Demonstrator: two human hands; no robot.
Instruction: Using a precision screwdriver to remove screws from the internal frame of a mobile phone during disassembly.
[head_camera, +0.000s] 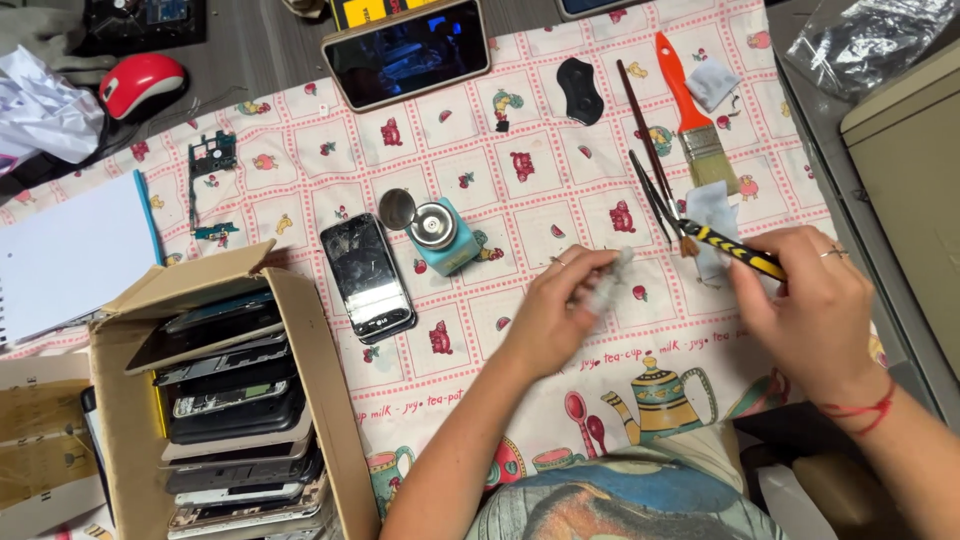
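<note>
My left hand (562, 305) is closed on a small white wad of tissue or cotton (608, 283), blurred by motion, over the patterned cloth (560, 190). My right hand (810, 305) grips a black-and-yellow handled tool (735, 250), its tip pointing left toward the wad. A black phone with a cracked screen (368, 277) lies left of my left hand. Beside it stands a teal pump dispenser bottle (440, 235) with its metal lid flipped up.
A cardboard box (300, 330) of stacked phones sits at lower left. An orange-handled brush (692, 110), thin brushes, tweezers (652, 195) and white wipes lie at upper right. A large phone (405, 52), circuit boards (212, 155), a red mouse (140, 80) and a notebook (70, 255) lie further out.
</note>
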